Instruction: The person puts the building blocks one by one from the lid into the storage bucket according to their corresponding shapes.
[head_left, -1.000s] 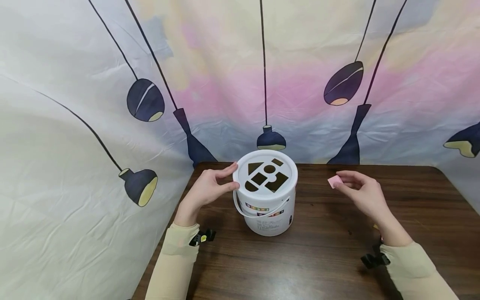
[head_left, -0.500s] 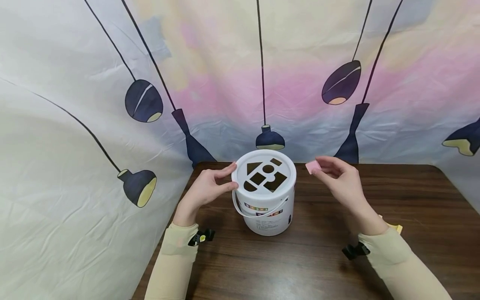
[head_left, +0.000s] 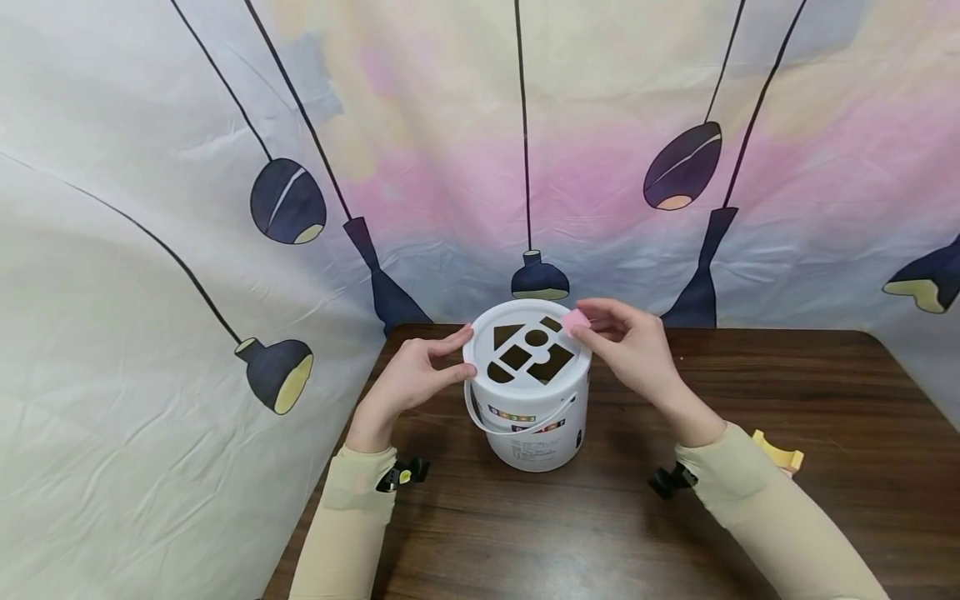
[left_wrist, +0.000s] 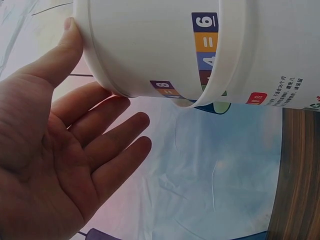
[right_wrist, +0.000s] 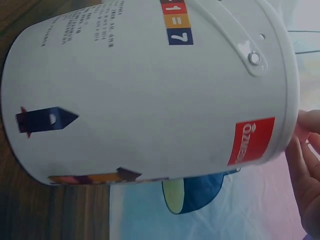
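Observation:
A white bucket (head_left: 498, 446) with a handle and printed labels stands upright on the table. Its round lid (head_left: 487, 337) has several shaped holes, among them a triangle, a circle and a square. My left hand (head_left: 408, 371) touches the lid's left rim with thumb and forefinger; in the left wrist view the other fingers of that left hand (left_wrist: 60, 160) extend loosely below the bucket (left_wrist: 145, 45). Between thumb and fingers, my right hand (head_left: 633, 346) pinches a small pink block (head_left: 575, 322) over the lid's right rim, close to a small rectangular hole. The right wrist view mostly shows the bucket's side (right_wrist: 125, 100).
A yellow, curved piece (head_left: 780, 454) lies on the brown wooden table (head_left: 525, 533) beyond my right forearm, which partly hides it. Behind the table hangs a cloth backdrop (head_left: 600, 192) printed with dark lamps.
My right hand has carried the pink block leftward from the table's right side to the lid's right rim, uncovering the yellow piece. The left hand and bucket have stayed in place.

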